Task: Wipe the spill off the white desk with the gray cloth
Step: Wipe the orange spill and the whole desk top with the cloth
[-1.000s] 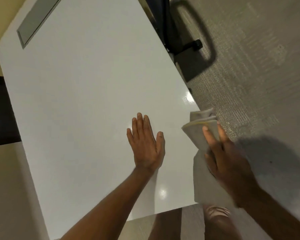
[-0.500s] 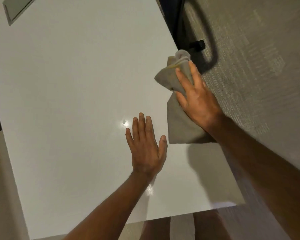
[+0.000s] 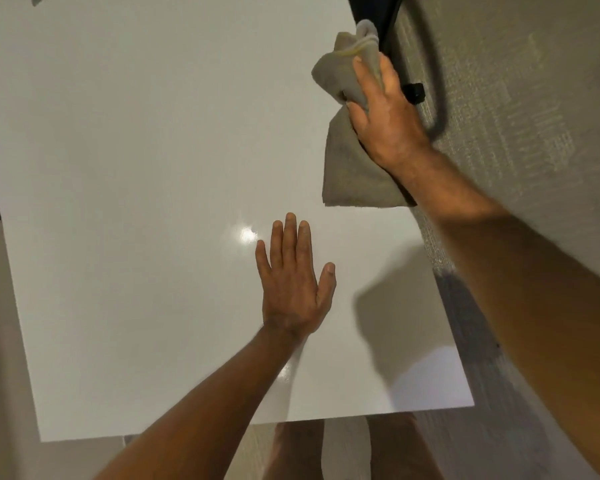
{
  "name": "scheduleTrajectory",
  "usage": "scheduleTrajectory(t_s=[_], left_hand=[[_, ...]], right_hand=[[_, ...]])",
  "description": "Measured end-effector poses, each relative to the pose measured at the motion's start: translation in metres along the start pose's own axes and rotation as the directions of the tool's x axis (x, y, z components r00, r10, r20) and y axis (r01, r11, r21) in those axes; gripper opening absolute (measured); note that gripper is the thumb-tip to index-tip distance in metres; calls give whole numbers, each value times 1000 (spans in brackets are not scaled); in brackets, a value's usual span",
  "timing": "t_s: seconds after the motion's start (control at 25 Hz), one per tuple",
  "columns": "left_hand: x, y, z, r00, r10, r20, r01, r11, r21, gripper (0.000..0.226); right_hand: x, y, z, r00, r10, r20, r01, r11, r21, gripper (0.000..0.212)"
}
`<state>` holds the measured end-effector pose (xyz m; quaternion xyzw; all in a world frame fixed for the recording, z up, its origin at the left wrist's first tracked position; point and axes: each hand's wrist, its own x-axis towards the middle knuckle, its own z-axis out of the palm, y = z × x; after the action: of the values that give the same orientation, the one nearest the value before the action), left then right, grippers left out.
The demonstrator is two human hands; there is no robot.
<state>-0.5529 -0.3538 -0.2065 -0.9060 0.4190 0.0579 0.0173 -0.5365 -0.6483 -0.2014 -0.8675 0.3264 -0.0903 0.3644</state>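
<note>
Left hand (image 3: pixel 293 289) flat on white desk (image 3: pixel 136 202), fingers spread, holding nothing — same spot as second ago. Bright glint just beyond its fingertips; spill or lamp reflection, cannot tell. Right hand (image 3: pixel 381 109) clamped on bunched gray cloth (image 3: pixel 347 168), lower half draped over right desk edge. Cloth has travelled from near corner to far right edge — wiping probably about to start.

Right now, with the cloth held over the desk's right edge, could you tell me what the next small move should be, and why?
Probably lower the gray cloth flat onto the white desk and sweep inward. The right hand grips it bunched at the right edge with part hanging loose, while the left hand lies flat on the desk. No spill is clearly visible, only glare.
</note>
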Motion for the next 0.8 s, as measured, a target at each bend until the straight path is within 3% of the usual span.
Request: scheduleTrajectory(t_s=[0.16, 0.28, 0.36, 0.44, 0.6, 0.8], left_hand=[[-1, 1, 1, 1000, -3, -8, 3, 1000, 8, 74], [-1, 2, 0, 1000, -12, 22, 11, 1000, 18, 74], [-2, 3, -1, 999, -15, 36, 14, 1000, 23, 76], [-3, 3, -2, 999, -9, 46, 9, 1000, 19, 76], [-4, 3, -4, 998, -5, 57, 4, 1000, 5, 76], [-6, 3, -1, 999, -2, 51, 4, 999, -34, 78]], right_hand=[[-95, 10, -3, 999, 36, 2, -36, 998, 58, 63], [-183, 16, 2, 995, 4, -105, -8, 999, -31, 54], [-238, 20, 2, 990, 137, -21, -136, 990, 49, 61], [-292, 25, 3, 986, 163, 20, -164, 985, 60, 63], [-362, 15, 10, 953, 302, 28, -299, 951, -80, 72], [-361, -9, 30, 917, 396, -49, -387, 855, -346, 71]])
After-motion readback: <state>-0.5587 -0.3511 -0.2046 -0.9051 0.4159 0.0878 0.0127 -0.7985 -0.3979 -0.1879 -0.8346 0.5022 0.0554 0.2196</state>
